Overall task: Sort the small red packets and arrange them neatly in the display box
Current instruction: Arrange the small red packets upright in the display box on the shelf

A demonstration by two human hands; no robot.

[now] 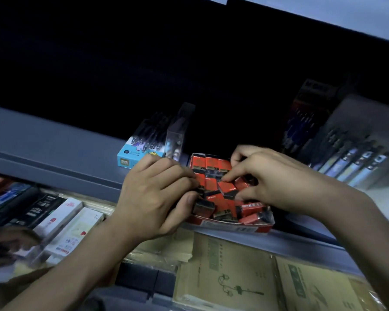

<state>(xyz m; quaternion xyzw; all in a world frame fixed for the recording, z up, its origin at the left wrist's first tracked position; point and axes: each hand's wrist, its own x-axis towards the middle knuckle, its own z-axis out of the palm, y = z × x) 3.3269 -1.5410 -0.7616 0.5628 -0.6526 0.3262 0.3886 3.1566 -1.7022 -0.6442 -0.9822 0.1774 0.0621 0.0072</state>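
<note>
Red display box (pixel 234 226) sits at the front edge of a grey shelf (pixel 54 149). Small red packets (pixel 211 163) fill it: the back row stands orderly, the front ones lie jumbled. Left hand (pixel 153 198) grips the packets at the box's left side, fingers curled over them, thumb against one at the front. Right hand (pixel 274 182) pinches a tilted red packet (pixel 228 187) at the centre between thumb and forefinger. A light blue pen box (pixel 130 158) stands just behind the left hand.

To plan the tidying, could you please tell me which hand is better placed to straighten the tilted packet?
Right hand: it pinches the tilted packet, while the left hand holds packets at the display box's left side.
</note>
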